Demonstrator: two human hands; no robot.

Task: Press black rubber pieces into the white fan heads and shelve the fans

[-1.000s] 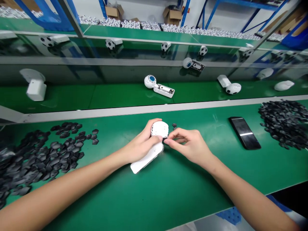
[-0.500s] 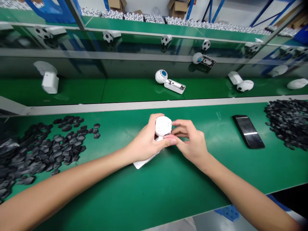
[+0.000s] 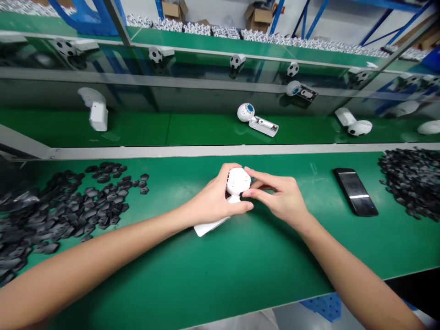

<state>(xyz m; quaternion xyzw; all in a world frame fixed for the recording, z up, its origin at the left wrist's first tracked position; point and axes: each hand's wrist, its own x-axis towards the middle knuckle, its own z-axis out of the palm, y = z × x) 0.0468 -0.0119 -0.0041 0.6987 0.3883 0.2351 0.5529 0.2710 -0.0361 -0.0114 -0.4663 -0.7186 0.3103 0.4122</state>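
A white device with a round ball head (image 3: 238, 181) and a flat white base (image 3: 210, 226) is held near the middle of the green table. My left hand (image 3: 216, 197) is closed round the ball from the left, its thumb stretched below the head. On the ball's right side, the fingers of my right hand (image 3: 280, 195) grip it, index at the upper edge and thumb lower down. By that thumb tip shows a small black piece (image 3: 241, 194), partly hidden. Loose black pentagonal pieces (image 3: 82, 208) lie spread to the left.
A black phone (image 3: 355, 192) lies on the right, beside a heap of black pieces (image 3: 412, 183). Behind the white rail (image 3: 206, 150) stand similar white devices, one with a blue spot (image 3: 246, 112). Soccer-patterned balls (image 3: 237, 61) line the glass shelf above.
The view has shifted slightly. My right thumb has drawn away from the left thumb and now sits at the ball's lower right edge. The ball's face has turned a little.
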